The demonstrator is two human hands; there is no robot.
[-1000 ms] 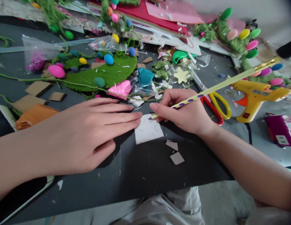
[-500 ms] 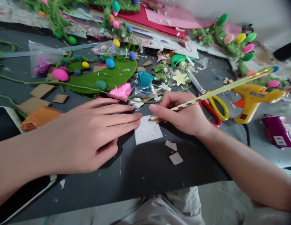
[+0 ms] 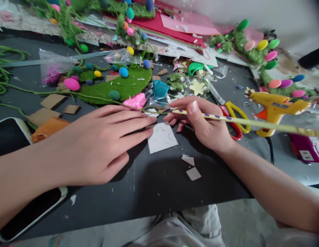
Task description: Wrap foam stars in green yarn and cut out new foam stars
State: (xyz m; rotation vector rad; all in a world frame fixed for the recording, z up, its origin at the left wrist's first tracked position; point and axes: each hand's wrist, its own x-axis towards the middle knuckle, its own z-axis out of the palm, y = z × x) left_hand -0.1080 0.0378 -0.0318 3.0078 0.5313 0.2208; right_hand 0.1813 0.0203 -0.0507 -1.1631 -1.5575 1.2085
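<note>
A small white paper square (image 3: 162, 139) with several short pencil marks lies on the dark table (image 3: 103, 200). My left hand (image 3: 103, 144) rests flat, fingers stretched out, with fingertips on the square's upper left edge. Just right of the paper, my right hand (image 3: 205, 123) holds a pale yellow pencil (image 3: 221, 117) with purple dots between thumb and fingers. The pencil lies nearly level, its tip pointing left above the paper's far edge and its blurred back end over the glue gun (image 3: 274, 106). Two paper scraps (image 3: 193, 174) are nearer the table's front edge.
Red and yellow scissors (image 3: 234, 120) lie beyond my right hand. A phone (image 3: 33, 212) is partly under my left forearm. Farther back are a green leaf-shaped piece (image 3: 118, 85), a teal clay packet (image 3: 160, 89), a pink packet (image 3: 136, 101), cardboard bits (image 3: 53, 101) and a yellow star (image 3: 197, 87).
The pencil tip has lifted off the paper, and the pencil has swung from a steep slant to nearly level. My right thumb has risen and its fingers have loosened; my left hand stays in place.
</note>
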